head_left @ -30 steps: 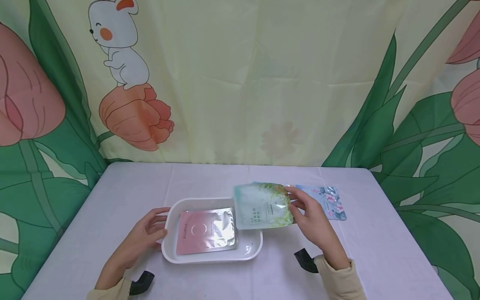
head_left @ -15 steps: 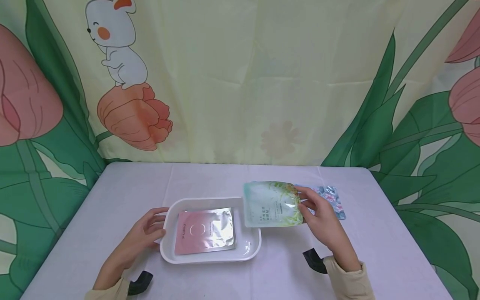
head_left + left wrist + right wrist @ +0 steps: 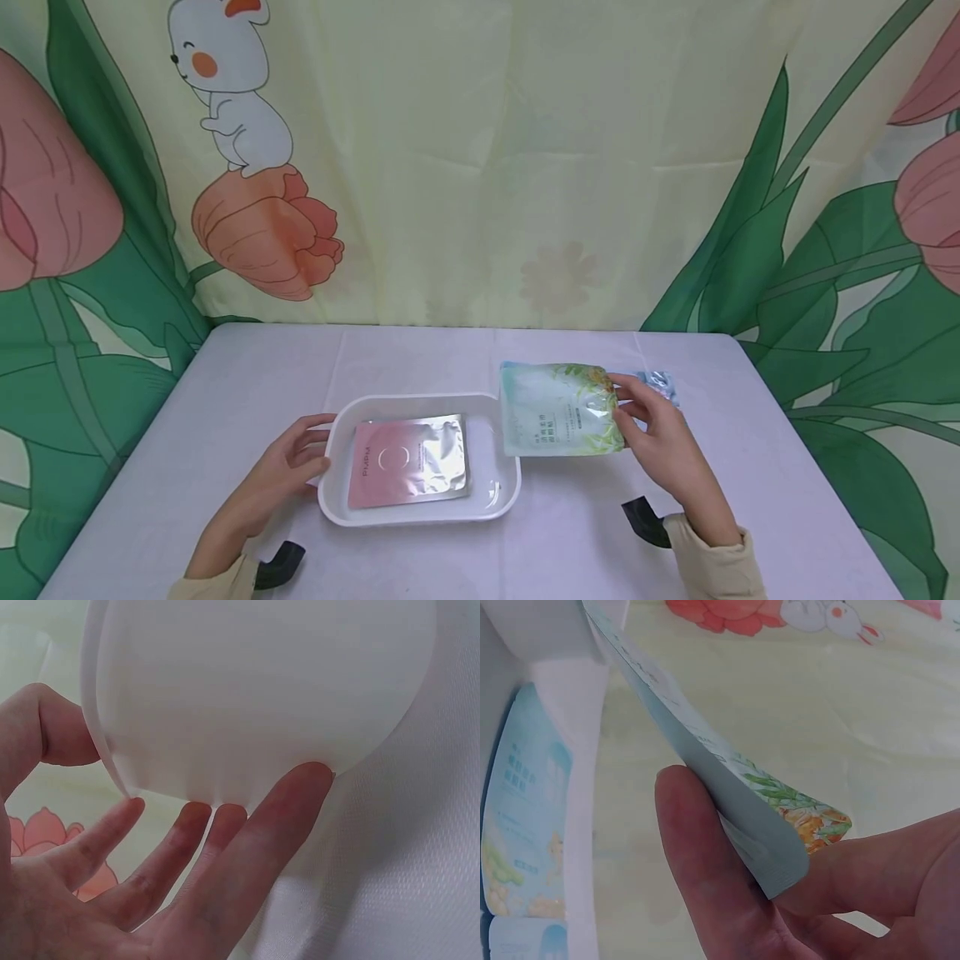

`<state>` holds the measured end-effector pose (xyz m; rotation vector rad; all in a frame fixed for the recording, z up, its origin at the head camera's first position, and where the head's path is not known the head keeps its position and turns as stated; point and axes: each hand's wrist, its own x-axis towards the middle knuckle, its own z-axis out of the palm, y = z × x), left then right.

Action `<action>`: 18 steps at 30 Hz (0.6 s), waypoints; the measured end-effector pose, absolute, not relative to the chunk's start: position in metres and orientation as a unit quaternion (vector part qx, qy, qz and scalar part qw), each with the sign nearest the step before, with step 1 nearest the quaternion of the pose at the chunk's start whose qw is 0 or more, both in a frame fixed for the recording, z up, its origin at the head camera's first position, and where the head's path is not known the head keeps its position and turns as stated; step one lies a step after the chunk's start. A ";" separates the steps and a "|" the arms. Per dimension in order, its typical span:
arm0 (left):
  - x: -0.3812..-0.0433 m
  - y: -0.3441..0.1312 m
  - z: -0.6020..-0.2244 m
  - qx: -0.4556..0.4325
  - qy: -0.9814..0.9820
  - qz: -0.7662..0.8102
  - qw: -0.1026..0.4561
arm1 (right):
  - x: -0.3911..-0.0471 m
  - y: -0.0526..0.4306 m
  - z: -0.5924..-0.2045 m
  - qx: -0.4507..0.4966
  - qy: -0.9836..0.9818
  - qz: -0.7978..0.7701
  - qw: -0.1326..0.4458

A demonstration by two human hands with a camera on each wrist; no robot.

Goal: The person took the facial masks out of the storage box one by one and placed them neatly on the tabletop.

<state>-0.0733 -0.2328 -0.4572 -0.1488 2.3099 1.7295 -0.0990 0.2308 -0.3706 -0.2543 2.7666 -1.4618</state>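
In the head view, my right hand holds a light green face mask packet by its right edge, above the table beside the tray's right end. The right wrist view shows the packet edge-on, pinched between thumb and fingers. My left hand touches the left end of a white tray; in the left wrist view its fingertips rest against the tray's outer wall. A pink and silver face mask packet lies flat in the tray.
Behind the right hand lies a blue packet, mostly hidden. In the right wrist view, light blue packets lie on the white tablecloth. A printed curtain hangs behind the table.
My right hand has moved right with the green packet, from over the tray's right part to beside it, covering more of the blue packet. The left hand stays at the tray.
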 end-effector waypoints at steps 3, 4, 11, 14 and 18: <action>-0.074 -0.233 -0.458 -0.049 0.792 0.596 0.128 | -0.097 0.234 -0.369 -0.074 0.884 -0.461 -0.003; -0.074 -0.234 -0.458 -0.048 0.791 0.596 0.128 | -0.097 0.235 -0.368 -0.073 0.885 -0.459 -0.006; -0.074 -0.234 -0.458 -0.045 0.791 0.597 0.126 | -0.095 0.246 -0.367 -0.063 0.888 -0.456 -0.007; -0.074 -0.234 -0.457 -0.045 0.792 0.596 0.123 | -0.095 0.251 -0.367 -0.064 0.888 -0.455 -0.012; -0.074 -0.233 -0.457 -0.045 0.792 0.596 0.123 | -0.095 0.256 -0.368 -0.063 0.889 -0.454 -0.012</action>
